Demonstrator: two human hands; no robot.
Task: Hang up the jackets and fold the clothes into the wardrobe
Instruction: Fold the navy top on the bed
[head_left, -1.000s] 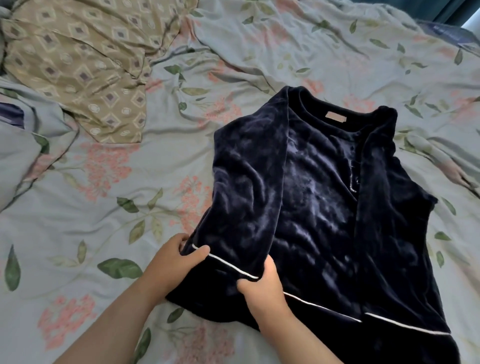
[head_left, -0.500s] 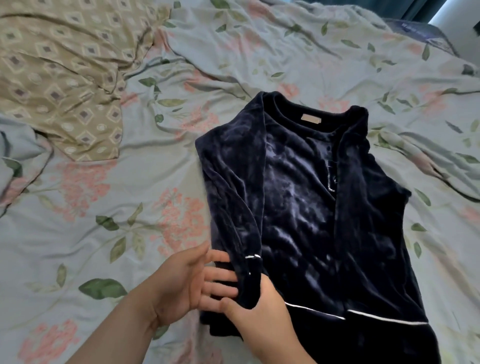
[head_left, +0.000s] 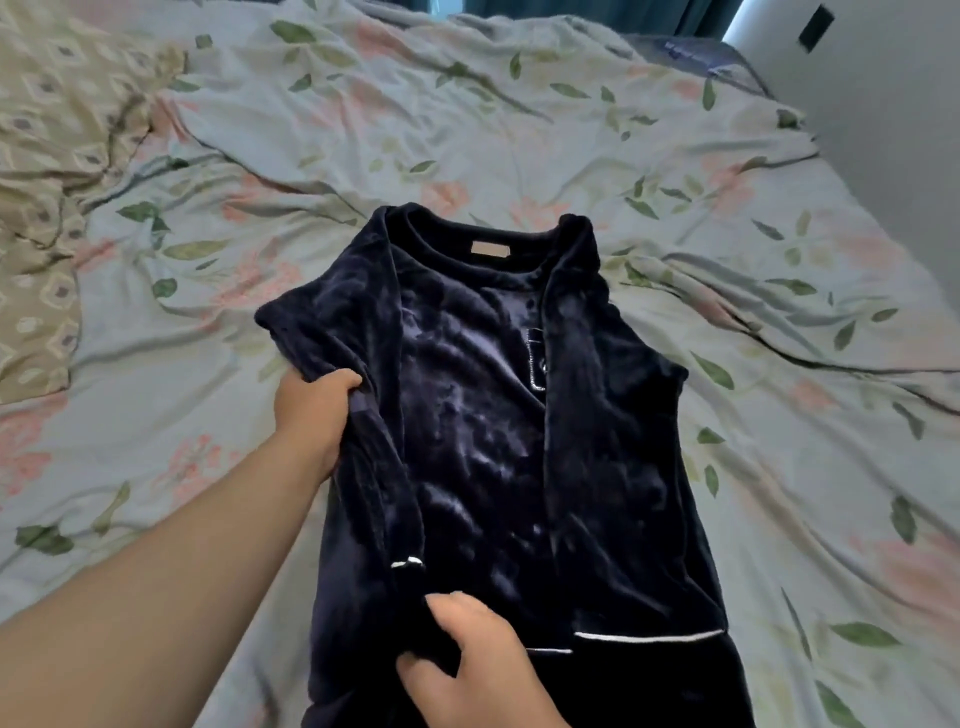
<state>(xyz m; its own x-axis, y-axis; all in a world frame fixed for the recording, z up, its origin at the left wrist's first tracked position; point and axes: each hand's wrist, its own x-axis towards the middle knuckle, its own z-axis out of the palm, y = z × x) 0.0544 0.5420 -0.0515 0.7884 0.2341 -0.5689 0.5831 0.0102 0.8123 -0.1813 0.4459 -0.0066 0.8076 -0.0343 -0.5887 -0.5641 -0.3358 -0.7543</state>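
on the bed (head_left: 467, 130), left hand (head_left: 314, 415) grips the navy top (head_left: 478, 441) mid-sleeve; right hand (head_left: 478, 675) fingers (head_left: 453, 607) pinch the cuff (head_left: 410, 577).

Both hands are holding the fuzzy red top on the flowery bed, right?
Not quite. The top is dark navy blue, not red, as the head view shows. The rest is right: the left hand and the right hand both grip it, and it lies on the flowery bed cover.
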